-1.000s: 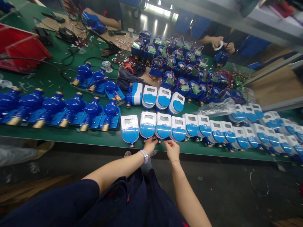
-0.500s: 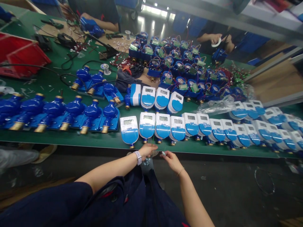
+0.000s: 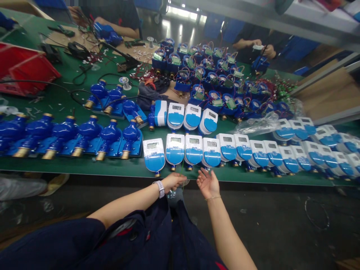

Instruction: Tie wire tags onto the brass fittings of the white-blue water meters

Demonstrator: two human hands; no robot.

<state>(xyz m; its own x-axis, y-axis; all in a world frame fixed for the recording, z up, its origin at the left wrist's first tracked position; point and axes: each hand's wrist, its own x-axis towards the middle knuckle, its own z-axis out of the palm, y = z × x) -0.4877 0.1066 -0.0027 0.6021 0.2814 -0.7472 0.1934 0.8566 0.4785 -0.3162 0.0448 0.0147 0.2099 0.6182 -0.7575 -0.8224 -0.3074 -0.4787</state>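
Note:
Blue-and-white water meters with small displays stand along the front of the bench. My left hand (image 3: 174, 182), with a pale watch on the wrist, is closed at the bench edge below two meters (image 3: 174, 150). Its fingers are pressed together, and what they pinch is too small to make out. A thin greenish strand (image 3: 183, 163) rises just above them, between two of the meters. My right hand (image 3: 208, 183) is palm up with fingers apart and slightly curled, below another meter (image 3: 211, 153). Small pale pieces (image 3: 172, 194) lie under my left hand, partly hidden.
Blue meter bodies with brass ends (image 3: 111, 137) line the left front. Behind are opened meters with wires (image 3: 215, 78), a solder spool (image 3: 125, 83) and a red bin (image 3: 25, 71). Clear plastic (image 3: 257, 123) lies at right. Two co-workers' hands (image 3: 254, 45) work across the bench.
My right hand has turned palm up, opened and moved up and right; the small pale piece it pinched no longer shows. My left hand has barely moved.

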